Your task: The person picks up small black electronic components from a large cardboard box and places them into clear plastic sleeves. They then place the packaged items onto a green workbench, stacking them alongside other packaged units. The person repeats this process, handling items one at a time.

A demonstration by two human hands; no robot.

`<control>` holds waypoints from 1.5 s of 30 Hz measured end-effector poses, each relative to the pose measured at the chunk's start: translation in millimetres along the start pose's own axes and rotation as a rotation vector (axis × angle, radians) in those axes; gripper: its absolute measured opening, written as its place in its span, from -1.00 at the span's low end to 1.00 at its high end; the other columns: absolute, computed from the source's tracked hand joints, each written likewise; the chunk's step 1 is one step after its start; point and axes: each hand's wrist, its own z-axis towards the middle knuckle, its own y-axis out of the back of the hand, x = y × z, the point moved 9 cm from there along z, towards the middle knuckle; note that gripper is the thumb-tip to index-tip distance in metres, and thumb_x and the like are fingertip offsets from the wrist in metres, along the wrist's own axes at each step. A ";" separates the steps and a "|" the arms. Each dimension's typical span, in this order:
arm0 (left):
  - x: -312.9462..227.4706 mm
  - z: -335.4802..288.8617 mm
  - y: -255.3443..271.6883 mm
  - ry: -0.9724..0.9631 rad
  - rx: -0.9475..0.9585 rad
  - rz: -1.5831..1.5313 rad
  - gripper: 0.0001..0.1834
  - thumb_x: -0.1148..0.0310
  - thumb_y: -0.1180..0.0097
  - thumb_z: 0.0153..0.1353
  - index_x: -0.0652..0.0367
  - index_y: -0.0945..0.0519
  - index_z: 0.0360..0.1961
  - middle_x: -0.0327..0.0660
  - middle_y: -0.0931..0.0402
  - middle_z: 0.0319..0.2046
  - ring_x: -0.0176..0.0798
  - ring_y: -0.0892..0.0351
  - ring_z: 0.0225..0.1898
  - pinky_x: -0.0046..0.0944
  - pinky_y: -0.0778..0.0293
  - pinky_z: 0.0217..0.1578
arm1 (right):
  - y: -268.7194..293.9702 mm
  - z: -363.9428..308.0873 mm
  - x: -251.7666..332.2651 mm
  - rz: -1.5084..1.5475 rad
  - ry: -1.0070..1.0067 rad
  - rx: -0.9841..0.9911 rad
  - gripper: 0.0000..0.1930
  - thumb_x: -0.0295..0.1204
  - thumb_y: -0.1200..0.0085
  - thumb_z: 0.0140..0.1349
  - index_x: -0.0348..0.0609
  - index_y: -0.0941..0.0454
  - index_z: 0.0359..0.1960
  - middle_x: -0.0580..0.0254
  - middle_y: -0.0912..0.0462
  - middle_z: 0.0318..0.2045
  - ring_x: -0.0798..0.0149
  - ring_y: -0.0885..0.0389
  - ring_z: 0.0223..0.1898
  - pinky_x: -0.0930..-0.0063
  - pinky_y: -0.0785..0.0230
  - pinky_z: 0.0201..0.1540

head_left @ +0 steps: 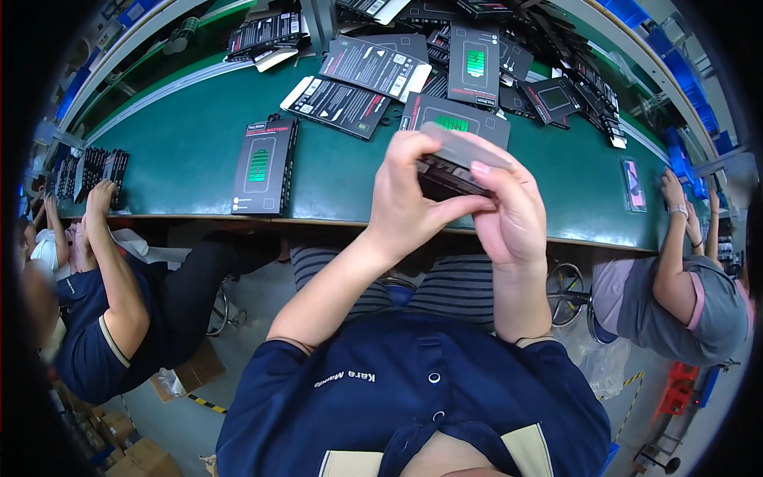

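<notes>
Shirt [358,381] is filling the near edge; beyond it, the left hand [407,187] and right hand [514,199] are pinching a box [467,149] (its top is blurring) between thumbs and fingers, above the table [342,183]. A second box [266,171] is resting leftward; a pile [380,67] is lying beyond.

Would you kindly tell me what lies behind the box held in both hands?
Behind the held box is another dark box with a green design. Its nearer part is covered by the held box, left hand and right hand, and cannot be seen.
</notes>
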 end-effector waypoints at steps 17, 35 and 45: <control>3.1 2.4 20.6 0.225 -0.126 -0.412 -0.73 0.66 -0.24 0.20 0.22 -0.41 -0.18 -0.04 -0.58 -0.19 -0.24 -0.57 -0.17 -0.31 -0.48 -0.13 | 7.3 -19.2 -3.9 -0.470 0.820 0.019 -0.59 -0.72 -0.20 0.20 -0.16 -0.27 -0.03 -0.10 -0.62 -0.13 0.16 -0.64 -0.06 0.36 -0.49 0.01; 27.2 -46.3 15.5 1.178 0.104 -0.894 -0.35 0.14 0.10 0.42 0.24 -0.15 0.42 0.00 -0.24 0.34 -0.09 -0.32 0.31 -0.12 -0.23 0.31 | -45.3 -77.8 6.0 -1.055 1.149 0.278 -0.65 -0.51 -0.35 0.04 -0.06 -0.30 -0.42 -0.08 -0.67 -0.05 -0.12 -0.68 -0.03 -0.01 -0.51 -0.02; 67.7 -18.3 208.2 0.712 0.163 1.015 -0.40 0.47 -0.20 0.24 0.20 -0.38 0.33 0.08 -0.29 0.30 0.10 -0.35 0.24 0.01 -0.27 0.24 | 286.6 -44.4 191.1 -2.137 0.655 -0.827 -0.67 -0.27 -0.23 0.19 -0.21 -0.63 -0.09 -0.16 -0.60 0.02 -0.15 -0.50 0.13 0.10 -0.33 0.20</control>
